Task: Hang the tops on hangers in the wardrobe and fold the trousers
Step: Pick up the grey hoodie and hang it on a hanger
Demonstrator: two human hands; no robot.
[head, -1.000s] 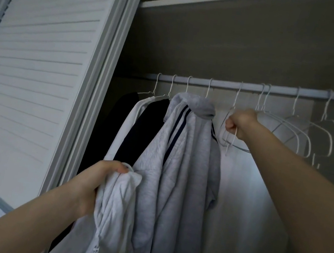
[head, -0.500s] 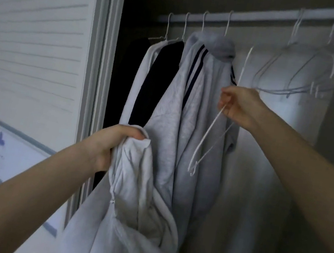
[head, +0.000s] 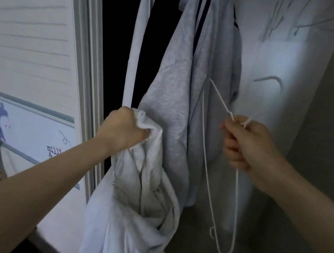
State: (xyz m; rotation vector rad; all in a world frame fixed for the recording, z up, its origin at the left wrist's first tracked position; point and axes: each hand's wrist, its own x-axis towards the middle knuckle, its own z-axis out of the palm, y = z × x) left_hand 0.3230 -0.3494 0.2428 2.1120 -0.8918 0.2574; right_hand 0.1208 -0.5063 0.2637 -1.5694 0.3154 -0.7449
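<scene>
- The left hand (head: 124,130) is clenched around a bunched handful of a white top (head: 137,209), gripping it near its upper edge.
- The white top hangs down from that fist in loose folds, its lower part running out of view at the bottom.
- The right hand (head: 245,147) grips a white wire hanger (head: 233,213) near its neck, fingers curled round the wire.
- The hanger is off the rail and tilted: one thin arm rises up and to the left from the fist, while the long loop drops below the hand, ending in a rounded corner with a small notch.
- The two hands are held level with each other, near but apart, in front of the open wardrobe.
- Just behind them a grey hooded top (head: 179,84) with dark stripes hangs in the wardrobe, with a white garment (head: 136,45) and a dark garment (head: 154,36) to its left.
- Empty white hangers (head: 287,25) show faintly, blurred, at the upper right.
- A white slatted sliding door (head: 28,28) stands on the left.
</scene>
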